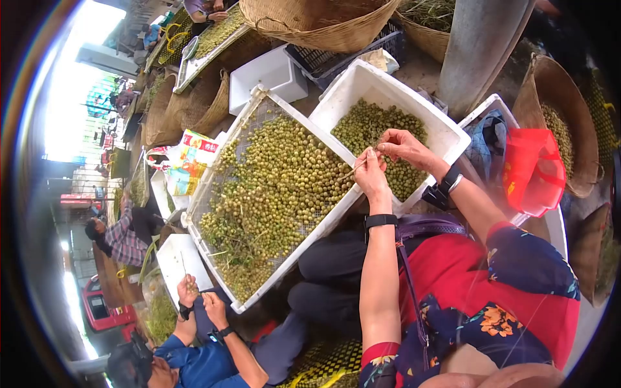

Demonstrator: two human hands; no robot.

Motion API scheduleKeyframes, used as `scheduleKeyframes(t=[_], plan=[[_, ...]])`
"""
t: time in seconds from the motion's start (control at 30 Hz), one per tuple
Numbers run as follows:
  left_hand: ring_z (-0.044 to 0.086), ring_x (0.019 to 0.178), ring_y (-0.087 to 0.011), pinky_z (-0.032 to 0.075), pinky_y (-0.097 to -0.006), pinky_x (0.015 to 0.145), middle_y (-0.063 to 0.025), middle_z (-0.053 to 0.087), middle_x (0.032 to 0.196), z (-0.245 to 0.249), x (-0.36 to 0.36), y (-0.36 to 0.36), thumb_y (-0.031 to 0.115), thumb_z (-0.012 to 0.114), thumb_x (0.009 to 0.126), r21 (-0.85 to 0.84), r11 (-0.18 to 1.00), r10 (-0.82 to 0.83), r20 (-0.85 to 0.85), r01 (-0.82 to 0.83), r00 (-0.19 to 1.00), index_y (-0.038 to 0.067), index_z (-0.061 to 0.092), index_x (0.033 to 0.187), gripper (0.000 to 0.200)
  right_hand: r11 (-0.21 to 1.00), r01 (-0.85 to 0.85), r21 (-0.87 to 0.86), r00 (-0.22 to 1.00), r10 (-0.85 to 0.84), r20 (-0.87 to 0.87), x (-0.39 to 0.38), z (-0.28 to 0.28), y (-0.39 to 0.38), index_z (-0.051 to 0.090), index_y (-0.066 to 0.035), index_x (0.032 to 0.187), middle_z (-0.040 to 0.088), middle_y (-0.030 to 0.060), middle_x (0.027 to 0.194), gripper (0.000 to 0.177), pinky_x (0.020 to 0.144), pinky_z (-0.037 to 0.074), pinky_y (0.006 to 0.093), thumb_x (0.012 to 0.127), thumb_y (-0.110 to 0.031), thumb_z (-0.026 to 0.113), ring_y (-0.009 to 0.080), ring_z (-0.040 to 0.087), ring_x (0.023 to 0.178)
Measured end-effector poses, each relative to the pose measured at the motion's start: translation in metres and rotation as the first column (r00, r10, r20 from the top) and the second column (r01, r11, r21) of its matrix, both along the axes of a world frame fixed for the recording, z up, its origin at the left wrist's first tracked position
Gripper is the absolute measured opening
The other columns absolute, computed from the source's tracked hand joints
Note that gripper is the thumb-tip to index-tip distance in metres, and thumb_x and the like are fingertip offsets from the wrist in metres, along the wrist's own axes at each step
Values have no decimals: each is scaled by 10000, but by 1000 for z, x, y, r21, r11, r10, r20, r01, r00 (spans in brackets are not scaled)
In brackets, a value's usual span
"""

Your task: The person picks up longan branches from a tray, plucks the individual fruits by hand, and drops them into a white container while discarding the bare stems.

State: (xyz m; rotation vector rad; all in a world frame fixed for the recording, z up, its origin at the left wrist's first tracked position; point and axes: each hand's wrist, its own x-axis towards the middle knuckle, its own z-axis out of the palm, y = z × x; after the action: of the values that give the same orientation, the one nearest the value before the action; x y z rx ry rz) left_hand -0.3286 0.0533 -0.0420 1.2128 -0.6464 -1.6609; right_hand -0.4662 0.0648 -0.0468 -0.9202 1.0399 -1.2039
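My left hand (371, 174) is closed in a pinch on a thin brown stem (352, 173) that sticks out over the rim of a mesh tray. Right beside it, at the fingertips, my right hand (406, 150) pinches too; what lies between its fingers is too small to make out. Both hands are above a white foam box (446, 137) holding small round green fruits (375, 123). The white-framed mesh tray (317, 132) to the left carries many loose yellow-green fruits (278, 174), with stems and leafy bits heaped at its lower end.
Across the tray, a co-worker in blue (207, 362) holds both hands over a white box (178, 258). A red bag (533, 171) and a basket (559, 116) stand at right. Behind are a grey pillar (482, 52), a large woven basket (323, 29) and another white box (268, 77).
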Motion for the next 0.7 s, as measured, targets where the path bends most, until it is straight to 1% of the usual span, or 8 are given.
scheduleKeyframes(t=[0.1,0.23,0.3,0.33,0.5,0.57,0.63,0.7], plan=[[648,822,-154,526,-299,729,-37,649,929,4,-5,3,222,596,966,-10,1000,-19,-46,18,999,70,572,1095,201,998,29,60,983,-40,181,-4,-9,3,580,-75,925,649,16,790,158,589,479,203,932,-221,640,73,601,687],[663,861,-210,550,-337,755,-64,641,948,14,4,-3,212,579,975,-2,997,74,-156,-75,985,46,562,1091,204,927,253,276,671,-374,640,-5,-19,1,549,-85,902,604,5,722,118,547,511,236,934,-164,631,97,594,614],[658,885,-210,549,-340,768,-69,641,960,15,13,-10,219,586,972,-5,999,41,-133,-42,990,48,565,1095,212,895,376,240,865,-431,257,-6,-13,-2,564,-59,979,598,8,727,158,629,523,300,917,-187,635,131,610,686],[658,885,-210,549,-340,768,-69,641,960,18,14,-10,219,586,972,-5,999,40,-133,-41,990,48,565,1095,212,894,377,240,864,-433,257,-6,-10,-1,564,-59,979,598,8,727,158,629,523,300,917,-187,635,131,610,686],[635,895,-167,542,-275,763,-84,645,960,8,12,-6,201,618,954,-43,994,93,-101,-97,991,29,594,1090,220,997,-70,-45,924,48,-380,6,18,9,604,1,986,634,44,816,308,670,477,302,893,-286,671,114,580,774],[638,807,-153,535,-252,701,-90,664,920,1,9,-5,176,618,952,-93,991,84,-98,-93,992,11,608,1085,212,992,-28,-122,884,-33,-466,26,27,12,619,5,952,624,28,778,309,613,456,258,903,-296,667,84,550,711],[633,759,-133,517,-232,664,-80,676,892,5,14,-1,171,607,958,-137,986,65,-187,-91,980,16,611,1086,201,997,-33,68,979,46,-199,32,36,13,606,-13,897,600,7,745,266,584,437,238,934,-276,631,58,531,678],[628,751,-114,496,-214,649,-69,679,880,21,23,8,167,597,964,-152,987,39,-134,-59,990,20,614,1086,192,1000,-26,0,993,26,-114,41,38,19,553,-63,813,547,-24,682,258,559,400,216,970,-267,572,49,498,616]])
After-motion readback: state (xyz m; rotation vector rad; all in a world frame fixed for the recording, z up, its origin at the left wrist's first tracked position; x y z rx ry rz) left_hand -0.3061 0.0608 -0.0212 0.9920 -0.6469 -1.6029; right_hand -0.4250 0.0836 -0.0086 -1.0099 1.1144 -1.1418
